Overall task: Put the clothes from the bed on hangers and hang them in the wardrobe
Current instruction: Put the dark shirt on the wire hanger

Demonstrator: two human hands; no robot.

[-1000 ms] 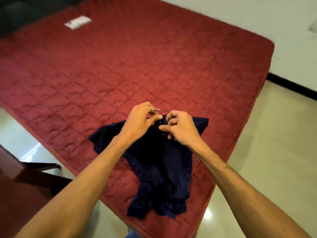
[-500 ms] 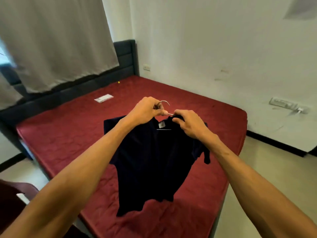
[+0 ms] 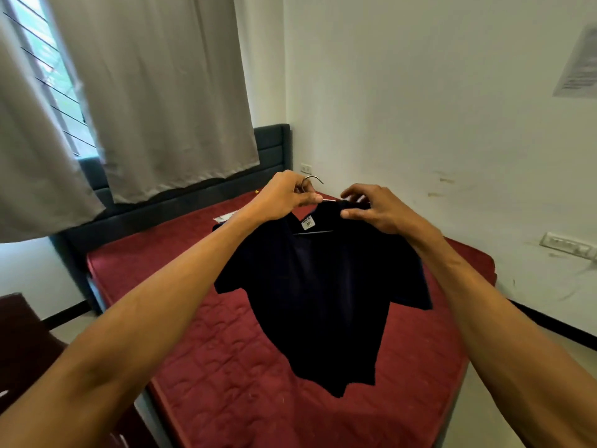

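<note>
The dark shirt [image 3: 323,286] already hangs on its wire hanger [image 3: 312,177], lifted above the red bed [image 3: 226,367]. At the shirt's twelve o'clock the left hand [image 3: 284,198] grips the hook's base. At one o'clock the right hand [image 3: 374,208] pinches the collar. Hanging it in the wardrobe, which is out of sight, remains.

The hanger [image 3: 314,179] hook rises out of my left fingers [image 3: 307,198]. My right fingers [image 3: 355,191] are just beside them on the right and pinch the collar of the shirt [image 3: 323,286]. The shirt hangs below both sets of fingers, above the bed [image 3: 226,367]. Beyond my fingers stands the headboard [image 3: 271,147], with the curtain [image 3: 155,92] above it to the left. A wall socket [image 3: 306,168] sits just behind my left fingers. Far right of my right fingers, a power strip [image 3: 565,245] is on the wall.
</note>
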